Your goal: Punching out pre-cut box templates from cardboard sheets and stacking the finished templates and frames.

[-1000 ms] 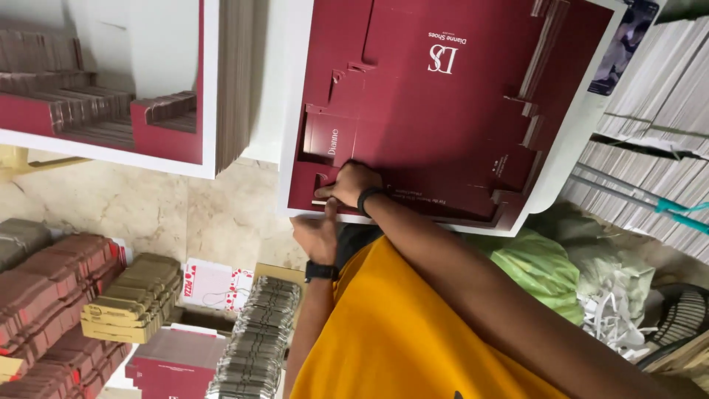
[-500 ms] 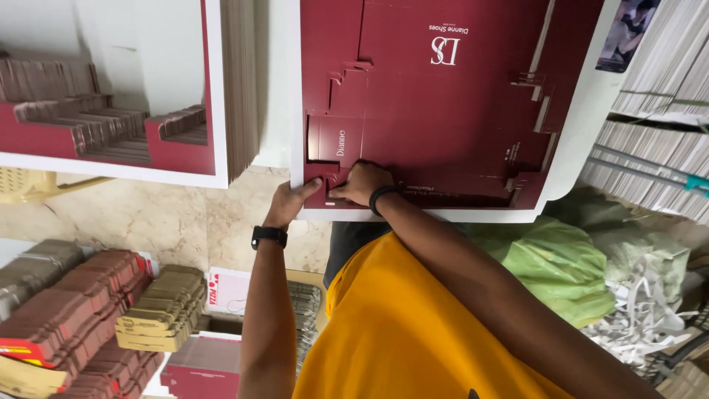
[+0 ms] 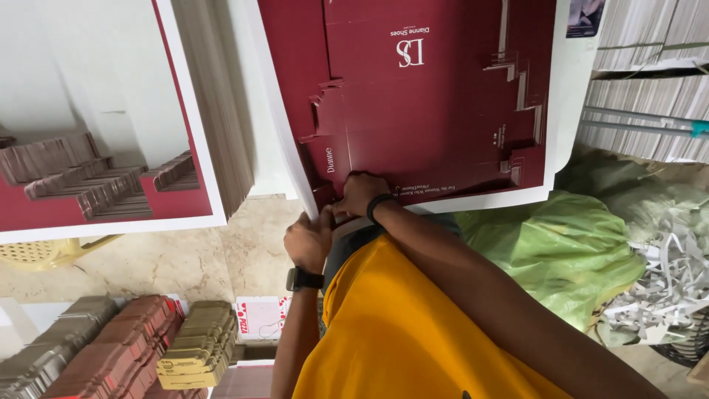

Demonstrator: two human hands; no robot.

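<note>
Your right hand [image 3: 360, 193] presses flat on the near edge of the maroon die-cut carton sheet [image 3: 436, 111] topping the white-edged stack, while your left hand [image 3: 309, 238], lower than before, pinches that sheet's corner; stacked brown and maroon cartons [image 3: 111, 355] lie bottom left.

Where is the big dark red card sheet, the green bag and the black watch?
dark red card sheet [image 3: 436, 118], head view, on its flat printed face.
green bag [image 3: 561, 251], head view, on its crumpled top.
black watch [image 3: 303, 278], head view, on its face, left wrist.
</note>
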